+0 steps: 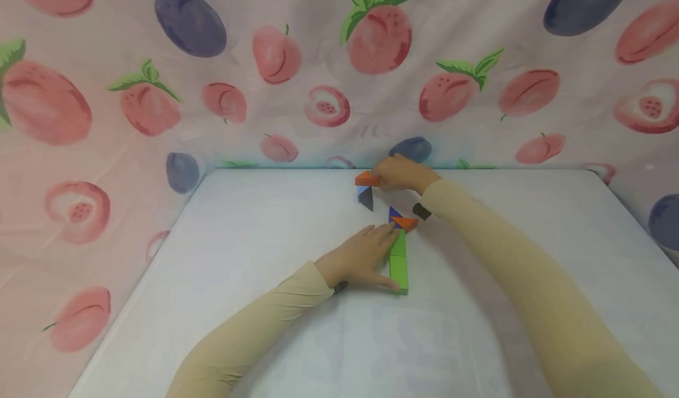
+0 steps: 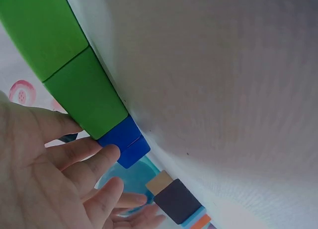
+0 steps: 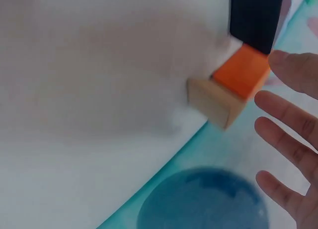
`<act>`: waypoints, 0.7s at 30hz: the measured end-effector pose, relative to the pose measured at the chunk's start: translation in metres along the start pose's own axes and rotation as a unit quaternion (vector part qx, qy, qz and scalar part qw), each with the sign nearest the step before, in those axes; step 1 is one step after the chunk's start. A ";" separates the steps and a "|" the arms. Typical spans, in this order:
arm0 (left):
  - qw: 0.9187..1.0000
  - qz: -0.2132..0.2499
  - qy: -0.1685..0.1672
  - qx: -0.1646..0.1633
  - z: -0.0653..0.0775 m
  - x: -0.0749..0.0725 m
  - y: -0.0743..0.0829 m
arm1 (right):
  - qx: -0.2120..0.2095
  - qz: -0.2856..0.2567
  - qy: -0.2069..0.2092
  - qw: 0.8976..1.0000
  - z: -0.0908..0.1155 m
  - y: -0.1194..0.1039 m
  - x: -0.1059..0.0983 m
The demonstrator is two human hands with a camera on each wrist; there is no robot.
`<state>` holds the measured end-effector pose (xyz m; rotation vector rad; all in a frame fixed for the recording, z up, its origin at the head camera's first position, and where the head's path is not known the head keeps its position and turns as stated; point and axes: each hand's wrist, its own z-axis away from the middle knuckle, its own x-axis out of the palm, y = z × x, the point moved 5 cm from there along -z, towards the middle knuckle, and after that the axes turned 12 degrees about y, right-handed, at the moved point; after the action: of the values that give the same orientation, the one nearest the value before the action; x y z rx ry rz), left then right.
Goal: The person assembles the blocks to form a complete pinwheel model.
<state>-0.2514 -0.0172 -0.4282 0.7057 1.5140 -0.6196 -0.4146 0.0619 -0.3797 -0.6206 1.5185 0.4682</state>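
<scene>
In the head view my left hand lies with spread, straight fingers along two green blocks set end to end. Its fingertips touch the blue blocks at their far end, where an orange triangular block also shows. Farther back, my right hand is beside an orange block. The right wrist view shows its fingers extended, the thumb tip at the corner between the orange block and a dark block. A plain wooden block adjoins the orange one. Neither hand grips anything.
The blocks stand on a white-covered table. Its back edge lies close behind the right hand, against a fruit-patterned cloth. A small dark object shows under the right wrist.
</scene>
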 end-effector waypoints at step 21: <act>1.000 -0.010 0.002 0.003 0.000 -0.003 0.001 | -0.099 -0.024 -0.011 0.995 0.005 -0.022 0.009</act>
<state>-0.2506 -0.0163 -0.4253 0.6976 1.5252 -0.6373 -0.3962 0.0474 -0.3869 -0.8013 1.4441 0.5908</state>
